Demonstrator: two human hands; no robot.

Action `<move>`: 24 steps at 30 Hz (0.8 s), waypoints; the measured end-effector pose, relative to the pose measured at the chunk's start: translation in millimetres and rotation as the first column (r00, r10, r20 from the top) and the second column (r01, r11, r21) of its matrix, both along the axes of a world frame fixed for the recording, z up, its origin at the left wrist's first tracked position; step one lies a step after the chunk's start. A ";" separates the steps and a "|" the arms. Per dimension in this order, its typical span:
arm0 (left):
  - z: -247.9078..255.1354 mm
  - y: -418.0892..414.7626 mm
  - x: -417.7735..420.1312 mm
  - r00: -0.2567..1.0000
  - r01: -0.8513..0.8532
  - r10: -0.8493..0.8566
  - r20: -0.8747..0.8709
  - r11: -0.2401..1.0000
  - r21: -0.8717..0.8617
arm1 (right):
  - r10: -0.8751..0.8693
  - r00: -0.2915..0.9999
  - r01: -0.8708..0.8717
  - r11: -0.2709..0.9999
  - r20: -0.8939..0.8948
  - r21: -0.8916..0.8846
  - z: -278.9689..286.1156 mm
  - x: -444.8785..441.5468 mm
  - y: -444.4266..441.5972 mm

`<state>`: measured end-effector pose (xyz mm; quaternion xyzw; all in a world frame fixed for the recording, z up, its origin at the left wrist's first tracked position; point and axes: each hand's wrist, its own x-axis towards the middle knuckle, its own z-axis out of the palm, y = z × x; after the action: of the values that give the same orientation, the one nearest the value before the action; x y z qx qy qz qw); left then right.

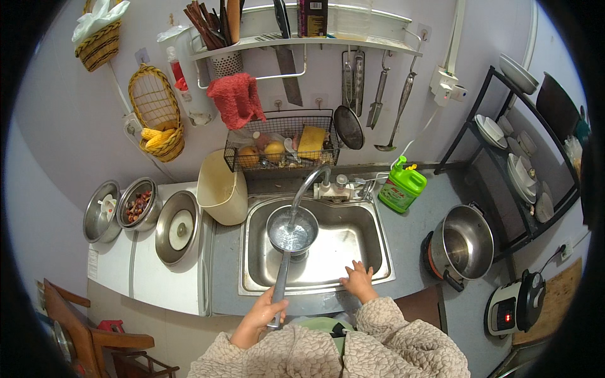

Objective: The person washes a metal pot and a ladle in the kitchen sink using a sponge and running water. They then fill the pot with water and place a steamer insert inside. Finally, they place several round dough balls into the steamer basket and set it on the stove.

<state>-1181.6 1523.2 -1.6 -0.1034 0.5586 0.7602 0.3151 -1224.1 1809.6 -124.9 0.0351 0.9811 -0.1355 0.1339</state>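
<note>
My left hand (259, 313) grips the long grey handle of a metal water dipper (284, 264). The dipper's round bowl sits under the curved faucet (308, 185), and clear water runs into it. Beneath the bowl is a stainless steel sink (350, 241), its drain partly hidden. My right hand (359, 282) holds nothing; its fingers are spread over the sink's front rim at the right. Whether they touch the metal I cannot tell.
A cream bin (215, 198) stands left of the sink, beside several metal bowls. A green detergent jug (401, 185) is to the right. Farther right are a large steel pot (465, 241) and an electric cooker (508, 307). A wire basket (283, 160) hangs behind the faucet.
</note>
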 end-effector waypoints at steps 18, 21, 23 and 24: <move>6.3 3.3 -2.0 1.000 0.000 0.000 0.016 1.000 -0.011 | 0.079 0.980 -0.072 0.996 0.180 -0.044 1.4 8.8 -12.4; 8.0 3.6 -2.0 1.000 0.010 -0.009 0.023 0.999 -0.030 | 0.079 0.977 -0.069 0.996 0.198 -0.059 3.2 9.5 -13.5; 8.0 4.5 -1.9 1.000 0.004 -0.003 0.029 1.000 -0.030 | 0.081 0.974 -0.068 0.995 0.213 -0.066 5.7 9.4 -14.4; 8.1 4.9 -1.6 0.999 -0.002 0.003 0.032 1.000 -0.025 | 0.084 0.972 -0.070 0.995 0.221 -0.069 6.4 9.4 -15.0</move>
<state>-1183.1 1528.1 6.5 -0.1200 0.5630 0.7517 0.3218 -1214.7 1794.6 -118.5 0.0081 0.9558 -0.1549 0.2497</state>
